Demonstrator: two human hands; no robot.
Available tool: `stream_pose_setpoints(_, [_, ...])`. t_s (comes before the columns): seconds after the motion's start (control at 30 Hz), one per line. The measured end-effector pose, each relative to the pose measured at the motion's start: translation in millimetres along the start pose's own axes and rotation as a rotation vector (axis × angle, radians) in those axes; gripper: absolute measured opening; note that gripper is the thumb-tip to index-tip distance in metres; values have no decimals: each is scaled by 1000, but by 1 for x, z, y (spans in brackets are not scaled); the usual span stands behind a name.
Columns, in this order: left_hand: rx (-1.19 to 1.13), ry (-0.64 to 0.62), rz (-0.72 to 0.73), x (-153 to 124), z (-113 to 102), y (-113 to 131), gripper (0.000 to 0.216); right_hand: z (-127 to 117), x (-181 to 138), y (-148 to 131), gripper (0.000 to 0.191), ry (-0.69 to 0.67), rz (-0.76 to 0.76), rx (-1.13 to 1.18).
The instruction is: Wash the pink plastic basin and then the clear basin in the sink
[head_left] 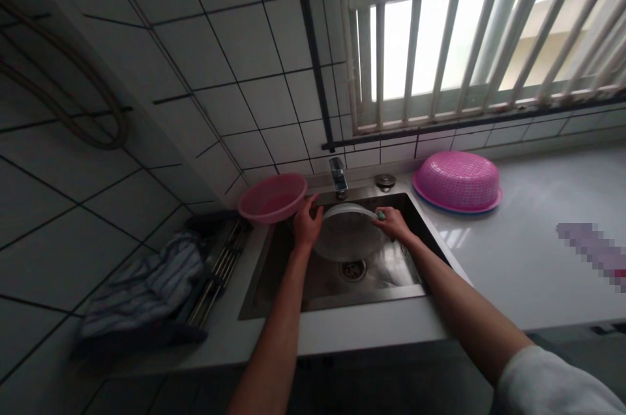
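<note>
A clear plastic bowl is held tilted over the steel sink, below the tap. My left hand grips the bowl's left rim with fingers curled round it. My right hand is closed at the bowl's right rim, pinching a small green thing against it; I cannot make out what that thing is. The drain shows under the bowl.
A pink basin stands at the sink's back left corner. An upturned pink colander lies on the white counter to the right. A striped cloth lies on a rack at left. Tiled walls and a barred window are behind.
</note>
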State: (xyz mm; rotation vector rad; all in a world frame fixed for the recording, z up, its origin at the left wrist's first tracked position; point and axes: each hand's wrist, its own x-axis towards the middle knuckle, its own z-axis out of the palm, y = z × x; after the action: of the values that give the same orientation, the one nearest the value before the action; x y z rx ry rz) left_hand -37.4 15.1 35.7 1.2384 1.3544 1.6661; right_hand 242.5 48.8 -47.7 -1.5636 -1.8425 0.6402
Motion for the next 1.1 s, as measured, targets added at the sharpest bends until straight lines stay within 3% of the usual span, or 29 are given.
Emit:
stream_pose_setpoints(0.07, [-21,-20,108,5,13,24,43,0,3,-2,8,5,0,27])
stream_pose_setpoints(0.17, [112,-186,333,21,34,52,51,3,5,-4,7,3,-13,51])
stream_pose_setpoints(0.23, [273,-319,465,36,48,61,55,5,6,-3,7,5,-23,62])
stream_pose_setpoints(0.33, [457,-400,505,57,68,62,41,6,8,0,6,4,-24,72])
stream_pose_setpoints(0.4, [530,-403,524,68,77,59,32,6,9,2,6,8,-10,71])
stream_pose_setpoints(0.6, [744,-350,529,85,90,64,33,6,9,2,7,19,11,17])
stream_pose_setpoints(0.7, [728,-361,544,86,90,66,32,5,7,1,7,15,6,-31])
stream_pose_setpoints(0.8, [621,-320,582,77,78,51,38,3,7,1,8,11,18,-64])
stream_pose_setpoints(0.87, [577,-166,508,66,61,30,42,2,6,1,8,4,42,-73])
stream_pose_setpoints(0.97, [588,-11,227,47,26,-12,41,2,6,0,9,5,69,-97])
stream_pose_setpoints(1.07, [654,-97,-146,33,-6,-49,43,3,5,-1,10,25,69,-119])
stream_pose_setpoints(1.1, [655,-135,-197,30,-14,-58,45,3,5,-2,11,31,68,-119])
